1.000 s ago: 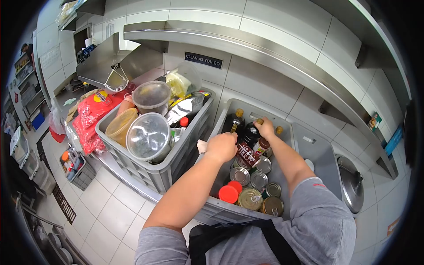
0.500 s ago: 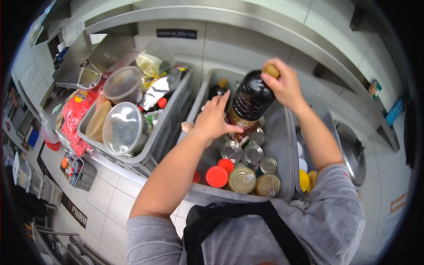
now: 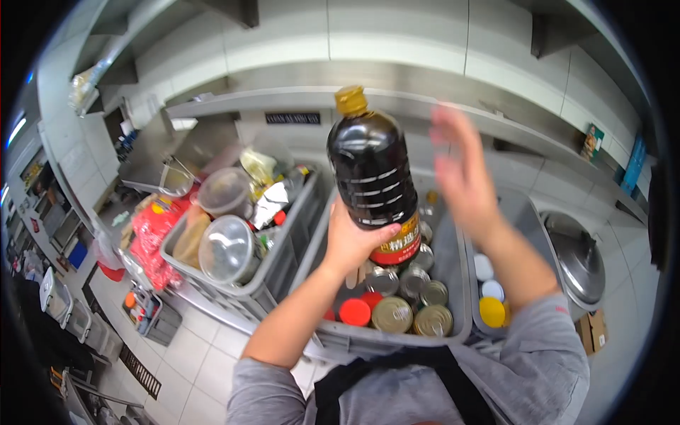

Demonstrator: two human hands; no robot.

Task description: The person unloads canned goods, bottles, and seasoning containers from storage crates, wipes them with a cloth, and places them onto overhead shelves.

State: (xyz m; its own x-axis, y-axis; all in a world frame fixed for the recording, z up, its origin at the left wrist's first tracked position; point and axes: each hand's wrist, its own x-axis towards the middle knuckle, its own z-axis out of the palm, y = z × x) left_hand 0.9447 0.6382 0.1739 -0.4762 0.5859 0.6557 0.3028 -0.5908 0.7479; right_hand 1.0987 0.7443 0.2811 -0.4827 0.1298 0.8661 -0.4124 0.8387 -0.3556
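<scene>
- Clasping the large dark bottle (image 3: 372,170) around its lower half, the left hand (image 3: 352,244) had its thumb across the front near the red label (image 3: 398,242), the fingers mostly out of sight; both were above the can crate (image 3: 458,283).
- The bottle looked nearly full, so it was likely heavy; its body seemed to be fairly stiff plastic, hardly fragile, but smooth enough to slip if wet.
- The ribbed middle probably offered the surest hold, with another hand under the base or at the neck sharing the weight.
- Its long axis was close to upright, leaning slightly towards the can crate's left side, yellow cap (image 3: 351,101) uppermost, base down towards the cans (image 3: 393,315).
- Above the can crate's right part, the right hand (image 3: 460,159) was blurred, fingers spread, apart from the bottle and visibly holding nothing.
- Left of the can crate stood a second crate (image 3: 269,280) with plastic tubs (image 3: 228,248); a metal shelf (image 3: 297,97) ran behind.
</scene>
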